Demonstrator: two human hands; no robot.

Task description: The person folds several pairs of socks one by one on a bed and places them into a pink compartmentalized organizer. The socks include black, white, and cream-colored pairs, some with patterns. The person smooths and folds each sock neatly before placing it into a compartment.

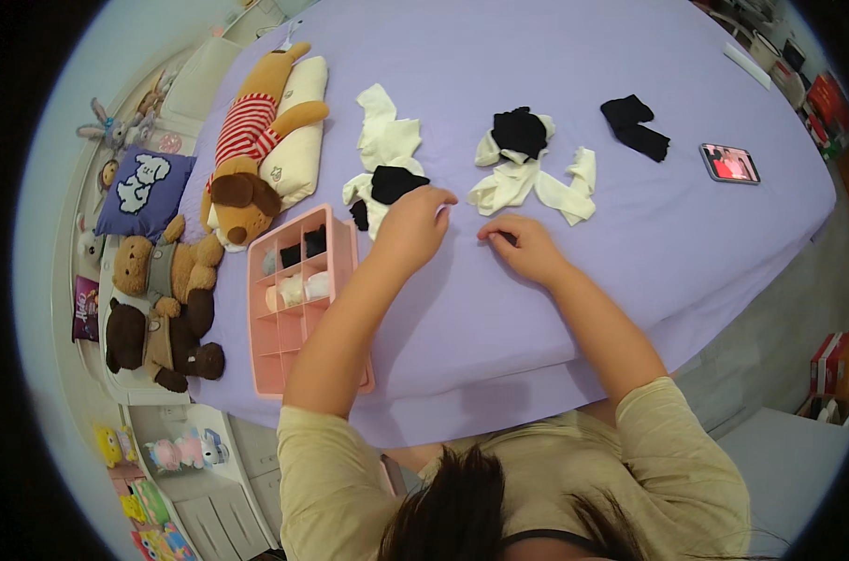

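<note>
Head view: lavender bed [574, 318] fills the middle of the frame, black and white socks laid out across its upper half

Left hand [413, 224], centre: beside the lower edge of a black sock [395, 183], which lies on white socks [387, 138]; fingers reach rightward, close together; cannot tell whether they touch or pinch the cloth

Right hand [525, 249], right of centre: fingers curled inward, thumb near the index finger; cannot tell whether anything is pinched; nearest cloth is a white sock pile [507, 189] just above, with a black bundle [519, 133] on top

Upper right: black pair [638, 128] lying apart, phone [730, 164] with lit screen farther right

Left of centre: pink divided box [253, 318], grey, black and pale rolls in its upper compartments; left forearm crosses in front of its right side

Upper left: plush dog [249, 140] in red-and-white stripes, lying against a cream pillow [301, 140]
</note>
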